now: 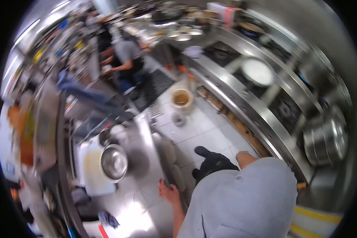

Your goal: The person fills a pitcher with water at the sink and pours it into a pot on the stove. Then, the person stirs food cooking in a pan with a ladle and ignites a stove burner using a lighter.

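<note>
My left hand is at the edge of the steel counter, its fingers somewhat apart and nothing visible in them. Motion blur hides whether it presses on the edge. Of my right arm, only a patch of bare skin shows beyond my grey shirt; the hand itself is hidden. On the counter, a round steel bowl stands partly over a white cutting board with a yellowish stain. Nearer to me lies a small dark blue crumpled item, too blurred to name.
To the right runs a stove with a pot of white contents and large steel pots. A bucket of brown liquid stands on the tiled floor. A co-worker bends near a black floor mat.
</note>
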### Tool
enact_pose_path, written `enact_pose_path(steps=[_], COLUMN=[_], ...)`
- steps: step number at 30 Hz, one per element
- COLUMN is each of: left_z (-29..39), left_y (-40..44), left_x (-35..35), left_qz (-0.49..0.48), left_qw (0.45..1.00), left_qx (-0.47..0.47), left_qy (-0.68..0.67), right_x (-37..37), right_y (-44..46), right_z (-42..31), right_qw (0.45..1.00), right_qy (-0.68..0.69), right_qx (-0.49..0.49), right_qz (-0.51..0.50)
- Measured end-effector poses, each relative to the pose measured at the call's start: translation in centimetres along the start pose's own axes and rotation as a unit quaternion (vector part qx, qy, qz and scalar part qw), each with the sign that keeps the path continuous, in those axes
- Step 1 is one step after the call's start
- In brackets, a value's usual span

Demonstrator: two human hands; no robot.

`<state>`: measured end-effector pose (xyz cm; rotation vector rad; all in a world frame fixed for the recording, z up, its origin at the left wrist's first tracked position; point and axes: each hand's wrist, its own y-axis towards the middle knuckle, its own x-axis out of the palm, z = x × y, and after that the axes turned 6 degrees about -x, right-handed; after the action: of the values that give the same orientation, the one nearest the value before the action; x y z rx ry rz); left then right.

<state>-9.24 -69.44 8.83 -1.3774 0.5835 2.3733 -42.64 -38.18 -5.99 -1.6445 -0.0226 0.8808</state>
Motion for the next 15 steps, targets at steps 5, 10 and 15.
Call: enact_pose_path(steps=[5, 10, 15], left_z=[-0.8, 1.9, 4.3], left_y=[3.2, 11.0, 15.8], left_x=[0.5, 3.6, 6.0], left_qz=[-0.008, 0.007, 0.016], left_qw=[0.999, 0.99, 0.985], left_qx=[0.022, 0.128, 0.142], left_qy=[0.031, 0.05, 0.097], right_x=[6.8, 12.9, 4.8], right_y=[-9.7, 1.2, 0.9], right_z=[6.6, 7.6, -0.2], right_qw=[0.973, 0.969, 0.93], right_qy=[0.18, 0.193, 0.285], right_qx=[0.142, 0.005, -0.052], right_qz=[-0.03, 0.154, 0.227])
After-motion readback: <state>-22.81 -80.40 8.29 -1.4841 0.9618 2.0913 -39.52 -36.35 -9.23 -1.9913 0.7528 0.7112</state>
